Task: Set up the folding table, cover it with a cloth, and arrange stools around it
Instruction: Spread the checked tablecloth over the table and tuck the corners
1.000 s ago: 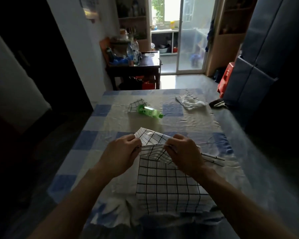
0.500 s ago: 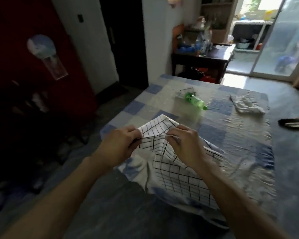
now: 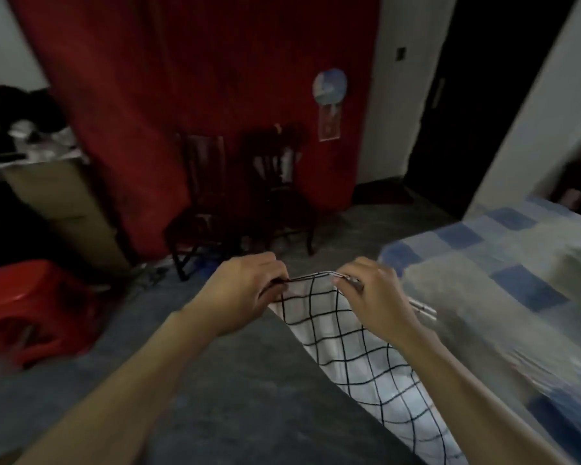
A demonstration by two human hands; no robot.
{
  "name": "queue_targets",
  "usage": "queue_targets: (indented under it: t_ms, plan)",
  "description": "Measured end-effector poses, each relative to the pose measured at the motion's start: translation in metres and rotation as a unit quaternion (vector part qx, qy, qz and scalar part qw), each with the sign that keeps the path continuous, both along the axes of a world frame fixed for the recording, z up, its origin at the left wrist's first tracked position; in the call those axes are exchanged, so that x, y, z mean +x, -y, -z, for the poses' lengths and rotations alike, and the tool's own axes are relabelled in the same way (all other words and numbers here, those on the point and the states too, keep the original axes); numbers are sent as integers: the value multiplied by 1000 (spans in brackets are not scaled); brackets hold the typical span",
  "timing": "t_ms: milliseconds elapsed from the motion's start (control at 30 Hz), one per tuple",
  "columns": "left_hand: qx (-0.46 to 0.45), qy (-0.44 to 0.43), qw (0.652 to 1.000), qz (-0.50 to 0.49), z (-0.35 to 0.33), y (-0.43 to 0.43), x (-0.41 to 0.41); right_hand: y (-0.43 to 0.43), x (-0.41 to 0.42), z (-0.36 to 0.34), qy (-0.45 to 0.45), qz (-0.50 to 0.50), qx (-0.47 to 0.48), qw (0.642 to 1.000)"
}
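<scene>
Two hands share the grip on one cloth (image 3: 359, 357), white with a black grid. The left hand (image 3: 245, 293) and the right hand (image 3: 373, 297) each pinch its top edge between thumb and curled fingers. The short span of edge between them is pulled nearly straight.

From the grip the cloth hangs down and trails back toward the person's right side, beneath the right forearm. It looks partly folded rather than opened out.

I judge the step in hand to be readying the cloth, not laying it. No folding table shows anywhere in view, so the cover has nothing to go on yet.

The next move calls for a set-up table in front of the grip. The hands would then need to slide apart along the edge to open the cloth to its full width.

A red stool (image 3: 24, 307) sits on the floor (image 3: 249, 397), well off to the left of the grip. Two dark chairs (image 3: 235, 203) stand beyond it, against the red backdrop. A blue-checked cover (image 3: 483, 263) lies just to the right of the right hand.
</scene>
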State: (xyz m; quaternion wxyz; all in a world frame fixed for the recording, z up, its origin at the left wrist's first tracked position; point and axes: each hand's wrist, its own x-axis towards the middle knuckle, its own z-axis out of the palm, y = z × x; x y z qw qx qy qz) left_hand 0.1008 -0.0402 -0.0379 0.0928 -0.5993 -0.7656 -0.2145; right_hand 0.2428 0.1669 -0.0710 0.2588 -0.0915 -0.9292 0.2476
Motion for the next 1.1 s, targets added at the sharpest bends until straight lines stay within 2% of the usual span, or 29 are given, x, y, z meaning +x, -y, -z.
queue_targets:
  t_ms: [233, 467, 867, 1100]
  plan:
    - [27, 17, 988, -148, 22, 174, -38, 146, -102, 9, 25, -131, 10, 991]
    - [66, 9, 958, -278, 28, 267, -66, 227, -185, 13, 14, -252, 6, 968]
    - [1, -39, 911, -410, 21, 306, -175, 272, -362, 31, -28, -373, -77, 924]
    - [14, -79, 878, -473, 13, 315, -249, 285, -455, 19, -28, -436, -109, 893]
